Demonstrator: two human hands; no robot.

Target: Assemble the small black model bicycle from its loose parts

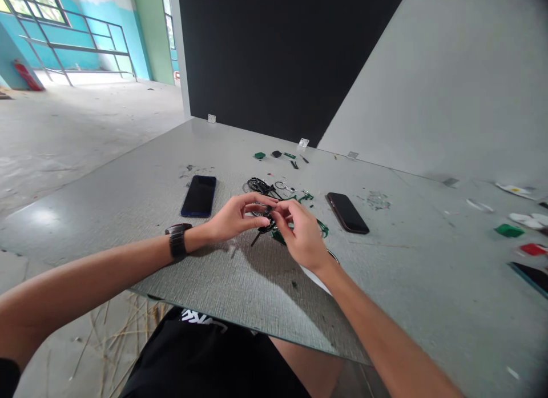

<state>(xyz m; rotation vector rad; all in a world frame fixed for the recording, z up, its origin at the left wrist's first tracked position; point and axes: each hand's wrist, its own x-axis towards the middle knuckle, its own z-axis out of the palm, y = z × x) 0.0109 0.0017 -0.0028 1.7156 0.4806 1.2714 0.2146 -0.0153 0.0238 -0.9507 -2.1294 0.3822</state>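
Observation:
My left hand [240, 217] and my right hand [303, 232] meet over the table, fingertips pinched together around a small black part [269, 214]. Its exact shape is mostly hidden by the fingers. Just beyond my hands lie a black spoked toy wheel [258, 185] and a silver piece like a tiny bicycle [284, 186]. Green model pieces [306, 197] are scattered to the right of them. Another green piece [323, 229] shows beside my right hand. Beneath the fingers, a thin dark rod [256, 239] points down toward me.
One phone [199, 196] lies left of my hands, another phone [347, 213] right. Small green and black parts [276, 154] sit farther back. The glass-topped table [141, 175] has its near edge at my lap. A black and grey panel [274, 55] stands behind.

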